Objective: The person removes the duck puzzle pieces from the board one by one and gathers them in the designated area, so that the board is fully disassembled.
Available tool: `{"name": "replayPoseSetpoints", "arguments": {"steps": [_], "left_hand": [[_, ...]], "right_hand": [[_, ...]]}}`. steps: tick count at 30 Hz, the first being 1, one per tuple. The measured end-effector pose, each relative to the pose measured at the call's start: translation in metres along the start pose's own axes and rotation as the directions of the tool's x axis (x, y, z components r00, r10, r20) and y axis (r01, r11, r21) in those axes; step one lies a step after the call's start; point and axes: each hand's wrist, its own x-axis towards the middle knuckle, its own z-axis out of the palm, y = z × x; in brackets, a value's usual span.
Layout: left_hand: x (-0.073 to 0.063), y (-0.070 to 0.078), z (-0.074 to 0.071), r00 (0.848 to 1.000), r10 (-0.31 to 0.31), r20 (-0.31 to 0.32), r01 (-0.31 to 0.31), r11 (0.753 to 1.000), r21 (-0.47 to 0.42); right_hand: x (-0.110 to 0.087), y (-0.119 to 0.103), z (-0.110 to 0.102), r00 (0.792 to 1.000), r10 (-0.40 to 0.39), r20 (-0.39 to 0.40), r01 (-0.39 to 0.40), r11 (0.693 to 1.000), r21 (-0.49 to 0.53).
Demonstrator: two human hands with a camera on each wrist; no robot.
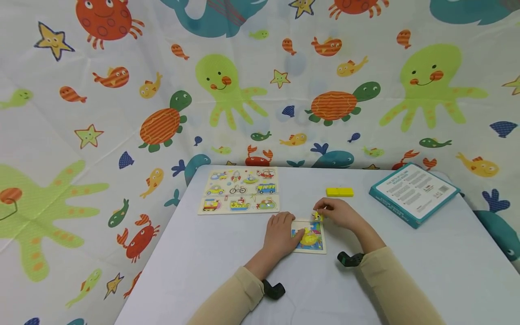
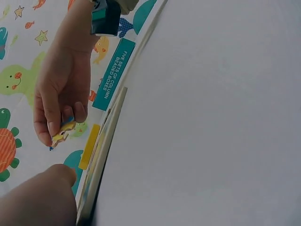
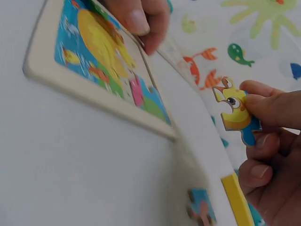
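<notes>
My right hand (image 1: 339, 213) pinches a jigsaw puzzle piece (image 3: 239, 112) between thumb and fingertips. The piece is yellow and blue with a printed eye, and its cut edge faces the board. It is held just past the far right corner of a small wooden jigsaw puzzle board (image 1: 310, 247). A yellow duck picture on blue lies in that board, with a gap near its far edge. My left hand (image 1: 280, 234) rests over the board's left side, thumb on the picture and fingers by the far edge, hiding that side.
Another loose puzzle piece (image 3: 201, 207) lies on the table near the board. Farther back are a yellow block (image 1: 339, 192) and, to the left, a wooden vehicle puzzle (image 1: 239, 189). A teal-and-white box (image 1: 414, 192) stands at the right. A patterned curtain (image 1: 243, 90) hangs behind the table.
</notes>
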Motion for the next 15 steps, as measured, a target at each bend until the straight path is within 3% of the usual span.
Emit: {"name": "replayPoseSetpoints", "arguments": {"steps": [3,9,15], "left_hand": [[-0.001,-0.003,-0.001,1.0,0.028,0.011,-0.028,1.0,0.002],[-0.002,-0.015,-0.007,0.987,0.153,0.036,-0.156,0.985,0.074],[-0.001,-0.023,-0.013,0.963,0.228,0.141,-0.235,0.971,0.038]], "right_hand": [[-0.005,0.009,-0.014,1.0,0.0,-0.006,0.0,1.0,0.001],[-0.016,0.032,-0.037,1.0,-0.011,-0.025,0.01,1.0,-0.025],[-0.025,0.054,-0.053,1.0,0.022,-0.022,-0.022,0.999,-0.025]]}}
